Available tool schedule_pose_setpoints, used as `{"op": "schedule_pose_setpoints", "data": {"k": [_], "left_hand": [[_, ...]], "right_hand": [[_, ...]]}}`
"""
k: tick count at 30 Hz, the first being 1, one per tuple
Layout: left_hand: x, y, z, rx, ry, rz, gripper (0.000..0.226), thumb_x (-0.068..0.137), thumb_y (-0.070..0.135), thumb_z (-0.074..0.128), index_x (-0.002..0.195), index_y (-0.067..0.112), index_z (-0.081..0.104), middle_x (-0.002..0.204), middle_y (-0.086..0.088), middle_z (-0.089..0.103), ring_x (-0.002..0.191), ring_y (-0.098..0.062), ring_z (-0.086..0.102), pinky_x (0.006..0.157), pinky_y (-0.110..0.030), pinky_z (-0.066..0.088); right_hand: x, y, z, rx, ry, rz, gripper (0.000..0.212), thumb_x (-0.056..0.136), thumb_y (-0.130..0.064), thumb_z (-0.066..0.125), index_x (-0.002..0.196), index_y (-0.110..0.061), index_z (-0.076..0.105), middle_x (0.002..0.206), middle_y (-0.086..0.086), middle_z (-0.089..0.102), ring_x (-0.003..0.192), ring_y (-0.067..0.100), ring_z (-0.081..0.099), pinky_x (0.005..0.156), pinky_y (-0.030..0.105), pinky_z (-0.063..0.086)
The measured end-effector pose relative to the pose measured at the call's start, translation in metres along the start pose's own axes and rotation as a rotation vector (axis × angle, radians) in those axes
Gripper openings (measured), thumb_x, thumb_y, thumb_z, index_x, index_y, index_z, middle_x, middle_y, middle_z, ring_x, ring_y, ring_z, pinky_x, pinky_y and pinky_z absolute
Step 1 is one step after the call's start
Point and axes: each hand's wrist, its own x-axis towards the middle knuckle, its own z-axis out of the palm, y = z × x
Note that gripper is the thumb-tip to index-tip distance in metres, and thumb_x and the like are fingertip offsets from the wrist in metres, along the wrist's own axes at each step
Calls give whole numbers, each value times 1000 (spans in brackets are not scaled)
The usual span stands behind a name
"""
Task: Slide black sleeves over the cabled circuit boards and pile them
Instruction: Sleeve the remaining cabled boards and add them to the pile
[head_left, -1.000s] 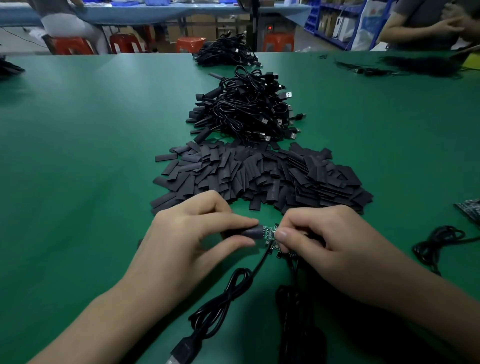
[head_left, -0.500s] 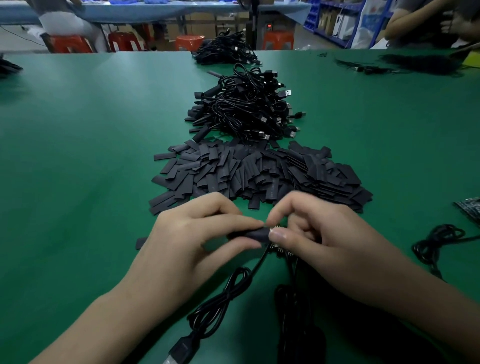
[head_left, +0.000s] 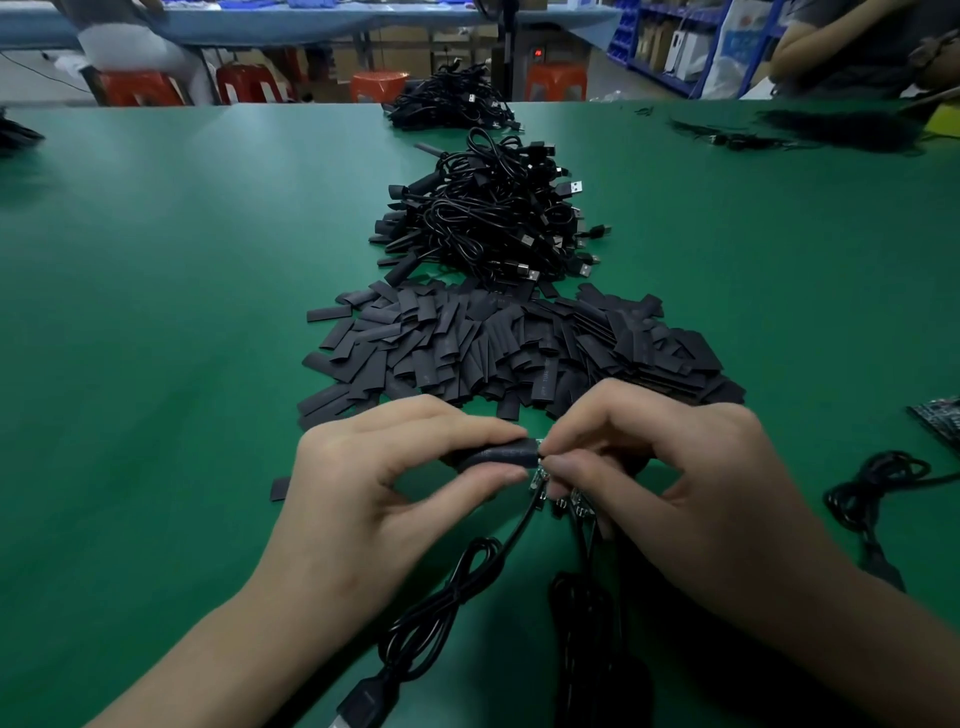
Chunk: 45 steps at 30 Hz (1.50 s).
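My left hand (head_left: 374, 499) pinches a black sleeve (head_left: 501, 453) between thumb and forefinger. Only a sliver of the small green circuit board (head_left: 537, 472) shows at the sleeve's right end, pinched by the fingertips of my right hand (head_left: 675, 493). The board's black cable (head_left: 467, 582) coils down toward me and ends in a USB plug (head_left: 363, 701). More boards and cables (head_left: 582, 519) lie under my right hand, partly hidden. A heap of loose black sleeves (head_left: 509, 348) lies just beyond my hands. Behind it sits a pile of sleeved cabled boards (head_left: 488, 218).
A coiled black cable (head_left: 872, 493) and bare circuit boards (head_left: 940, 421) lie at the right on the green table (head_left: 156, 312). Another cable heap (head_left: 447, 109) sits at the far edge. One stray sleeve (head_left: 279, 488) lies left of my left hand. A person's arm (head_left: 831, 36) is at the far right.
The sleeve has slid further right over the board, so less green shows. My right fingertips have shifted onto the board's end.
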Motion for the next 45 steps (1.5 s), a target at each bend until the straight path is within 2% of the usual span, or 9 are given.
{"op": "schedule_pose_setpoints", "data": {"k": [8, 11, 15, 19, 24, 26, 31, 36, 45], "left_hand": [[2, 3, 0, -5, 51, 16, 17, 83, 25, 77, 100, 19, 79, 91, 10, 73, 84, -6, 69, 77, -14, 47], [3, 3, -2, 8, 112, 7, 19, 82, 23, 78, 101, 21, 78, 92, 9, 72, 86, -8, 69, 79, -17, 48], [2, 3, -1, 19, 124, 5, 20, 83, 23, 77, 102, 19, 79, 92, 6, 72, 88, -9, 68, 80, -18, 48], [1, 2, -1, 55, 122, 28, 19, 82, 23, 78, 101, 19, 79, 94, 6, 71, 89, -9, 68, 80, -18, 49], [2, 4, 4, 110, 211, -54, 31, 80, 30, 84, 110, 27, 76, 96, 6, 63, 81, -8, 61, 77, -14, 45], [2, 6, 6, 81, 232, -89, 33, 80, 35, 83, 112, 30, 75, 97, 8, 64, 82, -10, 64, 75, -21, 50], [0, 8, 10, -47, 213, -150, 53, 77, 46, 81, 125, 27, 70, 108, 11, 69, 99, -15, 70, 85, -34, 58], [0, 8, 12, -142, 211, -159, 56, 77, 32, 82, 129, 21, 66, 111, 7, 71, 105, -14, 70, 92, -21, 54], [0, 7, 12, -212, 209, -100, 52, 79, 22, 79, 129, 19, 64, 116, 4, 69, 112, -23, 67, 96, -29, 53]], "right_hand": [[-1, -3, 1, 151, 24, 115, 16, 93, -22, 71, 105, -24, 60, 77, -17, 75, 60, 6, 70, 61, 24, 55], [1, -3, -3, 185, -34, 180, 3, 94, -24, 69, 94, -25, 66, 76, -14, 76, 66, 10, 72, 64, 26, 56], [2, -6, -2, 184, -64, 174, 14, 96, -17, 66, 83, -22, 68, 71, -11, 74, 63, 10, 70, 62, 23, 54], [0, -7, 3, 120, -65, 137, 16, 97, -18, 67, 81, -24, 65, 65, -12, 70, 58, 12, 67, 59, 30, 51], [-2, -5, 6, -71, 84, 35, 12, 97, -22, 69, 86, -21, 67, 63, -9, 65, 58, 11, 65, 56, 35, 50], [-3, -4, 8, -184, 129, -6, 11, 97, -25, 67, 88, -20, 68, 62, -6, 64, 55, 15, 63, 54, 36, 48], [-7, -5, 9, -381, 142, -79, 12, 97, -25, 66, 88, -19, 71, 64, -5, 64, 55, 18, 58, 57, 37, 45], [-7, -6, 10, -424, 147, -121, 14, 97, -25, 66, 88, -18, 74, 67, -7, 67, 57, 14, 60, 57, 37, 47], [-6, -8, 10, -340, 138, -82, 14, 97, -33, 65, 91, -22, 73, 75, -12, 70, 65, 9, 60, 61, 34, 47]]}}
